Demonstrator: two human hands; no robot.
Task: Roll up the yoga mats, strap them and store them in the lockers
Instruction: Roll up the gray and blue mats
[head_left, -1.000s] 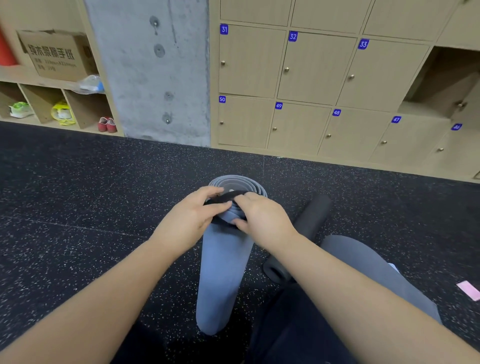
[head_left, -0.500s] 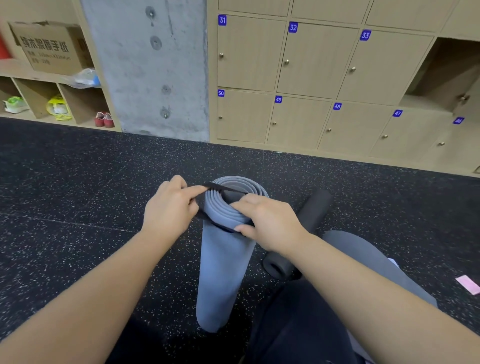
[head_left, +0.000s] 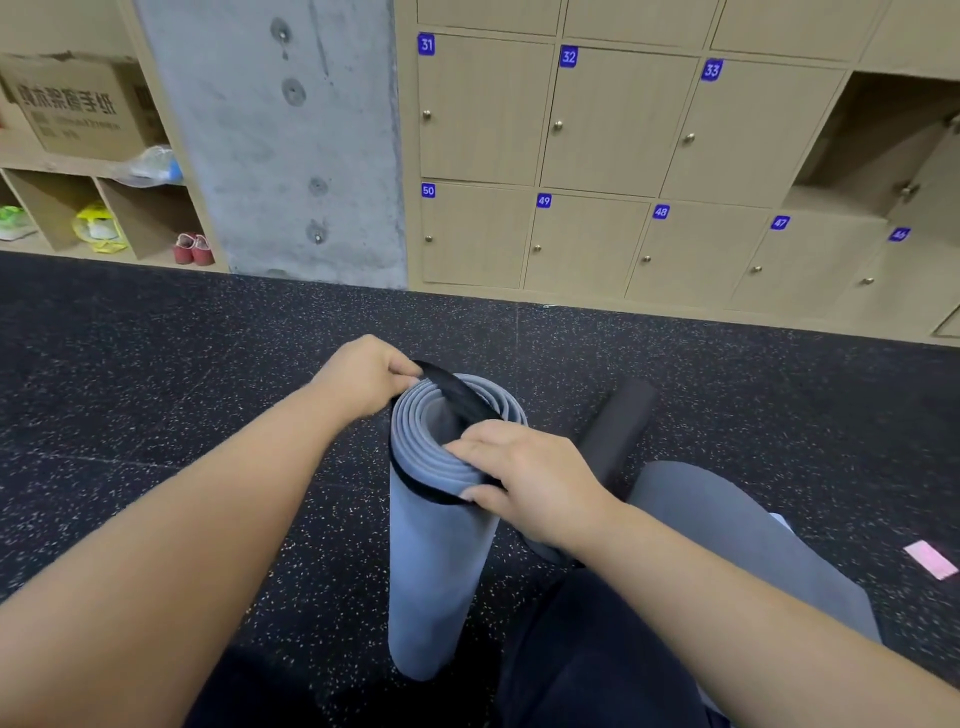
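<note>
Blue mat (head_left: 439, 561) stands rolled on the floor (head_left: 156, 389), left hand (head_left: 363, 379) pinching the black strap (head_left: 457, 397) at its top, right hand (head_left: 535, 478) clamping strap to the roll. Pull snug before fastening (open locker (head_left: 872, 140) sits back right).

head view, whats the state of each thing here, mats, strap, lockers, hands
blue mat: rolled up, standing on end
strap: looped around the mat's top, not yet snug
black mat: rolled, lying on the floor
left hand: pinches the strap at the far rim
right hand: grips the strap at the near rim
open locker: door open, looks empty
numbered lockers: doors closed
</note>
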